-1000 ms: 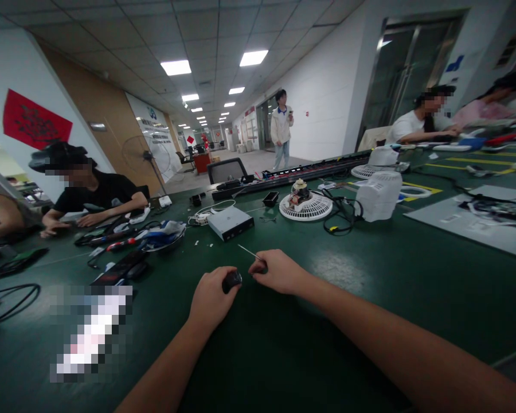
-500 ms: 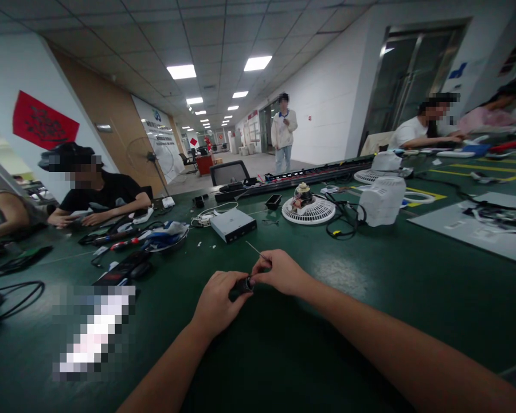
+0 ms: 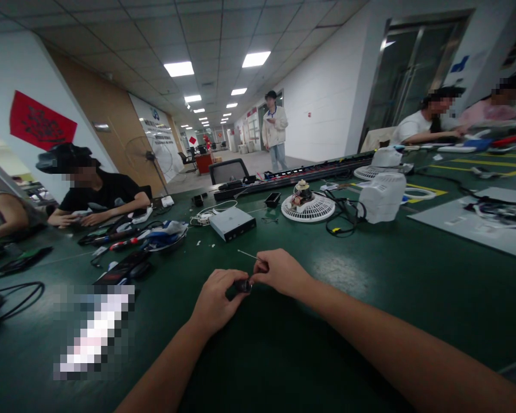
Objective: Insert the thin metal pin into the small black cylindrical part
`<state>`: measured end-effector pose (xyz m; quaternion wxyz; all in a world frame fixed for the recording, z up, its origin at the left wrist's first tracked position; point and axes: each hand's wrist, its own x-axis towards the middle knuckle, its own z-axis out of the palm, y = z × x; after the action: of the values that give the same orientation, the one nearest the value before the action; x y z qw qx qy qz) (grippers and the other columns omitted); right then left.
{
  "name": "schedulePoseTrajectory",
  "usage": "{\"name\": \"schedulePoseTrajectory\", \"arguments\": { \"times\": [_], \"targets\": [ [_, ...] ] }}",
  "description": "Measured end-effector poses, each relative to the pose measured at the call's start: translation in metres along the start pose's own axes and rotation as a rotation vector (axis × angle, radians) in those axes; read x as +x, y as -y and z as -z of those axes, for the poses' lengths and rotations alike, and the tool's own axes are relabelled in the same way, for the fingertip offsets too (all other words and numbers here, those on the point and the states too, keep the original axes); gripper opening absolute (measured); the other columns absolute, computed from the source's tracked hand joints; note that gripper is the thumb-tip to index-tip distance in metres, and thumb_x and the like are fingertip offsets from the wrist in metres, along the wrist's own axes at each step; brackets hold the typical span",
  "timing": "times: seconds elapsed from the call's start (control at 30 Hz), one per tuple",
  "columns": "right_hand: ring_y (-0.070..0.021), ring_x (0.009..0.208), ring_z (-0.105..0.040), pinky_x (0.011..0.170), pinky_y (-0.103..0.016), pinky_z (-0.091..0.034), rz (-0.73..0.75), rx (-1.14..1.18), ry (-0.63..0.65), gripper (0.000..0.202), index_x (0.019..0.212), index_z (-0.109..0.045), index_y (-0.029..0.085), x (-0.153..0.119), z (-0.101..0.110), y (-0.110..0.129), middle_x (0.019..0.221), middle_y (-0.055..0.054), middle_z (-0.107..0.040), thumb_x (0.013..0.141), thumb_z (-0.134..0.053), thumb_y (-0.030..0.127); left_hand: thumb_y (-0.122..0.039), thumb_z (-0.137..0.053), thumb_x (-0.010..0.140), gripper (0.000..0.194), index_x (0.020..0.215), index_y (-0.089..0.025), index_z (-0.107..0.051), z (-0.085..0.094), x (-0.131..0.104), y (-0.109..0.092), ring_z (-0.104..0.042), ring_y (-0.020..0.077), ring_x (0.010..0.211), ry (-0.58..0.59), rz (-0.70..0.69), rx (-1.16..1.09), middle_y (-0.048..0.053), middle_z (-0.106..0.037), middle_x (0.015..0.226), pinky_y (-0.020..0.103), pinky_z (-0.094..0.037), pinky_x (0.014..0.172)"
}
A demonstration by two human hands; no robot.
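Green tabletop — dark piece in grip.

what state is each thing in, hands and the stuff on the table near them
left hand: closed on dark part
right hand: closed on thin rod
dark part: held off-level, details unclear
thin rod: held, far end free
silver box: lying flat
white grille: lying flat, exposed mechanism on top
black cable: loosely looped
small black tray: open side up
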<state>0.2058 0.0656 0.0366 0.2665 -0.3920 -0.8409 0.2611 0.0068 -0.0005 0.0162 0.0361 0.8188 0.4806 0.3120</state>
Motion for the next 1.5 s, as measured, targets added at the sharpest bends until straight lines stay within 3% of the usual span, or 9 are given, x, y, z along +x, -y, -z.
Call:
{"name": "schedulePoseTrajectory", "arguments": {
  "times": [0.23,0.37,0.63,0.83,1.1,1.3,1.37,1.5],
  "targets": [
    [-0.0114,0.063,-0.052,0.056,-0.024,-0.031,0.105,-0.147,-0.073,0.028,0.062,-0.044,0.019,-0.004,-0.003,0.007,0.069,0.002,-0.06,0.073,-0.069,0.02,-0.024,-0.071,0.078,0.03,0.107,-0.024,-0.063,-0.001,-0.001,0.001,-0.063,0.022,0.092,0.003,0.058,0.038,0.003,-0.07,0.101,0.037,-0.051,0.081],
    [-0.011,0.064,-0.053,0.058,-0.023,-0.032,0.171,-0.098,-0.021,0.029,0.061,-0.041,0.019,-0.005,-0.007,0.01,0.069,0.003,-0.059,0.074,-0.067,0.015,-0.023,-0.07,0.079,0.027,0.105,-0.024,-0.064,-0.001,-0.001,0.0,-0.064,0.0213,0.09,0.004,0.057,0.049,0.003,-0.071,0.1,0.036,-0.05,0.08],
    [-0.0138,0.071,-0.061,0.063,-0.024,-0.038,0.112,-0.01,-0.082,0.032,0.061,-0.035,0.02,-0.007,-0.008,0.014,0.075,0.001,-0.068,0.075,-0.063,0.014,-0.024,-0.071,0.079,0.028,0.106,-0.024,-0.064,-0.001,0.0,-0.001,-0.064,0.0213,0.091,-0.013,0.045,0.039,0.003,-0.071,0.101,0.036,-0.051,0.082],
    [-0.0131,0.066,-0.058,0.057,-0.024,-0.036,0.006,0.014,-0.09,0.033,0.06,-0.038,0.02,-0.003,-0.009,0.011,0.071,0.002,-0.066,0.069,-0.07,0.019,-0.017,-0.073,0.076,0.032,0.106,-0.023,-0.063,-0.003,-0.001,0.001,-0.064,0.0204,0.093,-0.042,-0.016,-0.025,0.002,-0.071,0.102,0.036,-0.053,0.082],
    [-0.0123,0.065,-0.059,0.053,-0.022,-0.036,0.013,0.119,0.094,0.032,0.061,-0.04,0.02,0.001,-0.007,-0.004,0.072,0.003,-0.066,0.066,-0.071,0.017,-0.01,-0.071,0.077,0.027,0.1,-0.023,-0.064,-0.006,0.0,0.002,-0.065,0.0194,0.095,-0.011,-0.136,-0.08,0.003,-0.071,0.104,0.037,-0.053,0.085],
    [-0.0107,0.055,-0.055,0.048,-0.021,-0.034,-0.158,0.216,0.219,0.028,0.069,-0.05,0.019,0.003,-0.009,-0.01,0.06,0.005,-0.058,0.07,-0.073,0.036,-0.01,-0.069,0.078,0.025,0.1,-0.022,-0.063,-0.004,-0.001,0.002,-0.065,0.0199,0.097,-0.075,-0.144,-0.06,0.004,-0.071,0.104,0.037,-0.052,0.086],
    [-0.0107,0.054,-0.055,0.048,-0.021,-0.035,-0.205,0.222,0.213,0.033,0.072,-0.05,0.019,0.004,-0.011,-0.013,0.061,0.005,-0.057,0.069,-0.075,0.041,-0.011,-0.069,0.078,0.025,0.1,-0.022,-0.063,-0.004,-0.001,0.001,-0.065,0.0196,0.097,-0.075,-0.133,-0.048,0.004,-0.071,0.103,0.036,-0.052,0.086],
    [-0.0124,0.065,-0.057,0.054,-0.023,-0.04,-0.152,0.231,0.145,0.038,0.084,-0.056,0.018,0.007,-0.016,-0.023,0.076,0.002,-0.061,0.064,-0.08,0.039,-0.01,-0.071,0.076,0.028,0.101,-0.022,-0.063,-0.006,0.001,-0.002,-0.064,0.0189,0.096,-0.041,-0.086,-0.031,0.002,-0.071,0.104,0.036,-0.051,0.085]
  ]
}}
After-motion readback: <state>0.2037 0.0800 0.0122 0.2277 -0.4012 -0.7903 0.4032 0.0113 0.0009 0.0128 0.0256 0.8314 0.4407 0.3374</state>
